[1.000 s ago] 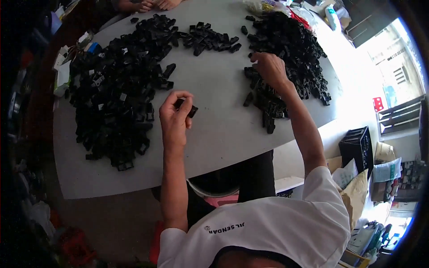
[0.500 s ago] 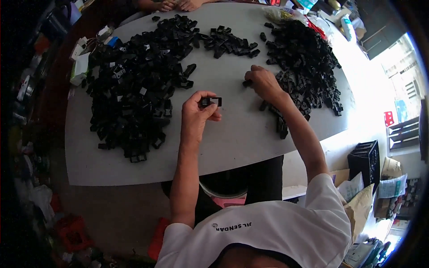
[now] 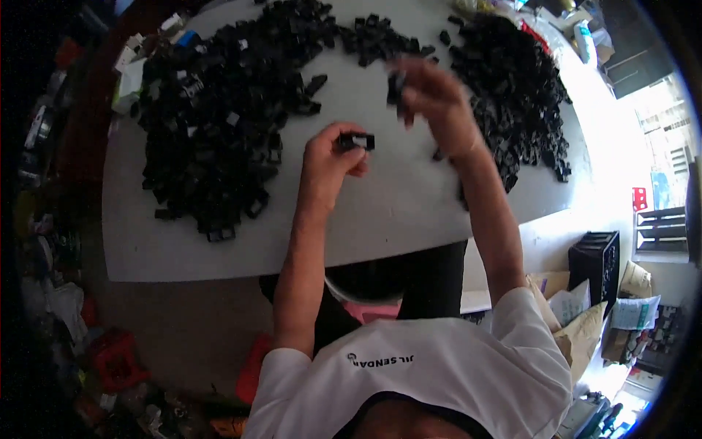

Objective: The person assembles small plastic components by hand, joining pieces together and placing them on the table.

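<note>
My left hand [image 3: 330,155] pinches a small black plastic frame piece [image 3: 368,142] with a rectangular opening, held above the table in front of me. Farther away and to the right, my right hand [image 3: 437,102] is raised and blurred by motion. Between its fingers sits another small black plastic piece [image 3: 395,89], whose exact form is smeared. To the left of my left hand spreads a large heap of black plastic pieces [image 3: 212,124], some with square openings. A second heap of small black parts [image 3: 512,95] lies to the right, partly behind my right forearm.
The grey-white table [image 3: 292,249] curves around in front of me. A smaller cluster of black parts [image 3: 376,40] lies at the far middle. White boxes [image 3: 130,84] stand at the far left edge. Right of me on the floor are a black crate [image 3: 596,271] and paper bags [image 3: 581,340].
My right hand has risen from beside the right heap, away from me, with a black piece in its fingers. My left hand keeps its frame piece. The whole view has shifted slightly.
</note>
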